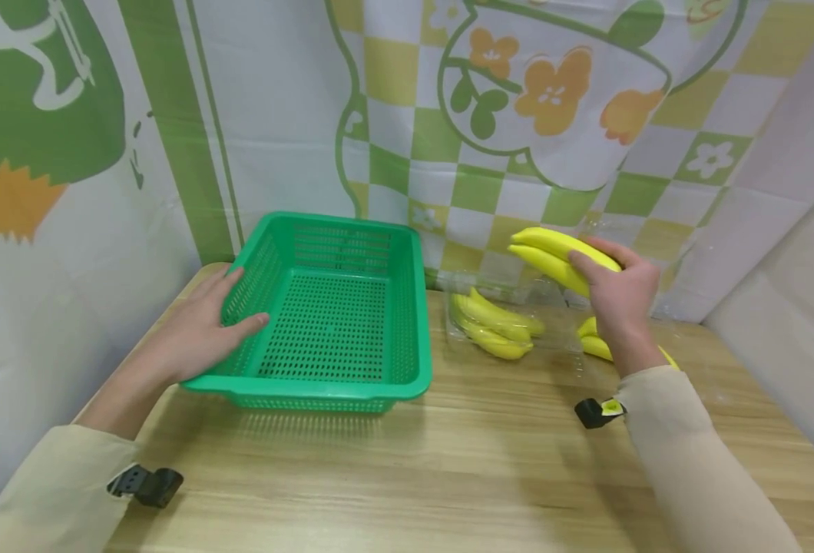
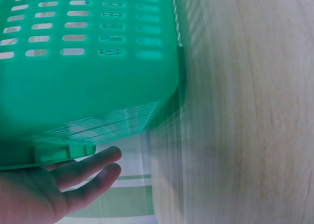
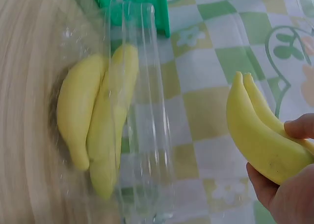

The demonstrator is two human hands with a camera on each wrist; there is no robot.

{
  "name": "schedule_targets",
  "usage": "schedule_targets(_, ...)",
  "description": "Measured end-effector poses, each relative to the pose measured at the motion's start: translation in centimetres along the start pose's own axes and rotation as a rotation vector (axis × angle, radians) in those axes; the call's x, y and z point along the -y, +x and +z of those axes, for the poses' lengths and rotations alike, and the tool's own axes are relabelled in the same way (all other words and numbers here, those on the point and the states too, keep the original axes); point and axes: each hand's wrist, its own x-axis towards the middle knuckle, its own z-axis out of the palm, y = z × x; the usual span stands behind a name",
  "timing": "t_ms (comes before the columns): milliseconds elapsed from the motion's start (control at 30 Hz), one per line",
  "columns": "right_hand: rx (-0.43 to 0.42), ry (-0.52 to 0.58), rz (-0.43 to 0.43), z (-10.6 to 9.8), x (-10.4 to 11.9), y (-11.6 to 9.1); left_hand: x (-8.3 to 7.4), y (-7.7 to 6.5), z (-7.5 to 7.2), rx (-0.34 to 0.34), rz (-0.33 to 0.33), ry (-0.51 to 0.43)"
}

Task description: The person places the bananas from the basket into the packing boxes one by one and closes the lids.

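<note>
My right hand (image 1: 624,296) grips two yellow bananas (image 1: 545,250) side by side, raised above the table, thumb on one side and fingers beneath. In the right wrist view the bananas' tips (image 3: 240,82) point away from the hand. My left hand (image 1: 196,326) lies at the left rim of a green plastic basket (image 1: 417,330), thumb over the inside, fingers along the outer side. The left wrist view shows its loosely extended fingers (image 2: 98,177) beyond the rim. No fruit lies in the basket. Right of it, more bananas (image 1: 493,322) lie in a clear plastic container (image 1: 559,326).
Another banana (image 1: 593,346) lies on the right, partly hidden by my right hand and sleeve. The wooden table (image 1: 352,491) runs to a patterned curtain (image 1: 393,153) at the back, with pale fabric on both sides.
</note>
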Motion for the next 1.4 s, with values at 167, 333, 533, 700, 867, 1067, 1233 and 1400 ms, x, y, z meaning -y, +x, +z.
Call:
schedule_targets(167, -0.028, 0.016, 0.028, -1.8, -0.7, 0.2, 0.0, 0.0, 0.0, 0.001, -0.003, 0.000)
schedule_targets(333, -0.070, 0.073, 0.059, -3.1, -1.3, 0.4, 0.1, 0.0, 0.1, -0.006, -0.003, -0.001)
schedule_targets(533, -0.102, 0.108, 0.114, -4.8, -1.8, 0.6, 0.1, -0.1, 0.2, -0.010, -0.006, -0.005)
schedule_targets(700, -0.138, 0.144, 0.161, -6.6, -2.5, 0.8, 0.1, -0.1, 0.2, -0.001, -0.010, -0.009)
schedule_targets(867, -0.166, 0.088, 0.200, -8.3, -3.3, 0.9, 0.0, -0.1, 0.2, -0.004, -0.010, -0.002)
schedule_targets(1067, -0.177, 0.050, 0.230, -9.8, -4.0, 1.0, 0.1, 0.0, 0.1, -0.005, -0.012, -0.003)
schedule_targets(1233, -0.212, 0.053, 0.258, -10.7, -4.3, 1.1, 0.1, 0.0, 0.1, -0.002, -0.011, -0.006)
schedule_targets(1400, -0.243, 0.112, 0.273, -11.4, -4.7, 1.2, 0.0, 0.0, 0.0, -0.001, -0.008, -0.003)
